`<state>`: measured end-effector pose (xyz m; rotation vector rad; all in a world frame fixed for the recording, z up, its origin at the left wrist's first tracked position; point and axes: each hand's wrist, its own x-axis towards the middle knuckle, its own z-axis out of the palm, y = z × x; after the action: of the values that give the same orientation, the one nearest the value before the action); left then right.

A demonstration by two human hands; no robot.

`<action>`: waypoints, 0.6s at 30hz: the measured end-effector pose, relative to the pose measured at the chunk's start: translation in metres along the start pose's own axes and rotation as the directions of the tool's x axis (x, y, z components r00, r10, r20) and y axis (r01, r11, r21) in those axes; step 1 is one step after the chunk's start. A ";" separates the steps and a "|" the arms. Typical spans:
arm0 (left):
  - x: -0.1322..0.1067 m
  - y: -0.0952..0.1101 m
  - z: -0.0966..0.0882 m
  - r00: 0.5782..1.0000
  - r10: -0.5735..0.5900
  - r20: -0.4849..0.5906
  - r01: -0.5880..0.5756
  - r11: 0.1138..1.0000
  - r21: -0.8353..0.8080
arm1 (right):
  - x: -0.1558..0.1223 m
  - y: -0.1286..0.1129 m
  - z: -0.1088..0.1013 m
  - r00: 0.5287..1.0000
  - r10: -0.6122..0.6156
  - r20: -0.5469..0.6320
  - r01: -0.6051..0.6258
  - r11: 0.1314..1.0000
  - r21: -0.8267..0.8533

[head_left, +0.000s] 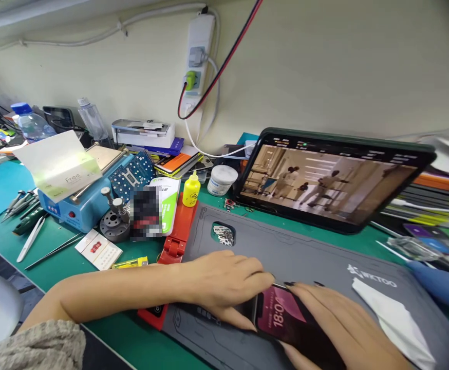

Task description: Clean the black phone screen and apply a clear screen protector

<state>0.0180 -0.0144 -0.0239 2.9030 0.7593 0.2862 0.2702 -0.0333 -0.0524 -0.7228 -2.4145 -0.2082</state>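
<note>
A smartphone [292, 321] with a lit pink and dark lock screen reading 18:04 is between my two hands over the grey work mat [305, 246]. My left hand [224, 282] grips its left end, with the thumb on the near edge and bent fingers at the far corner. Around its right part wraps my right hand [348, 326], fingers along the far side and thumb on the near side. A white tissue [394, 321] lies on the mat just right of that hand. Small parts sit in the mat's recess [223, 235].
A tablet [324, 180] playing a video leans at the back. A yellow dropper bottle [191, 190], a white tub [222, 181] and a red hinged fixture [176, 246] border the mat. Tweezers [32, 239], a cigarette pack [98, 250] and a blue machine [70, 210] stand left.
</note>
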 end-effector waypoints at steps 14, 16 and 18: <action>-0.006 -0.012 -0.017 0.992 -0.071 -0.106 0.062 0.994 -0.087 | 0.017 0.000 -0.023 0.958 0.276 0.076 -0.285 0.947 0.151; -0.005 -0.012 -0.019 0.993 -0.072 -0.098 0.065 0.996 -0.063 | 0.016 0.001 -0.024 0.956 0.282 0.080 -0.292 0.941 0.172; -0.003 -0.011 -0.021 0.994 -0.074 -0.083 0.070 0.997 -0.043 | 0.016 0.002 -0.024 0.955 0.286 0.082 -0.296 0.937 0.185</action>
<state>0.0054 -0.0053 -0.0056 2.8341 0.8591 0.4142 0.2730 -0.0319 -0.0238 -0.9909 -2.3000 0.1692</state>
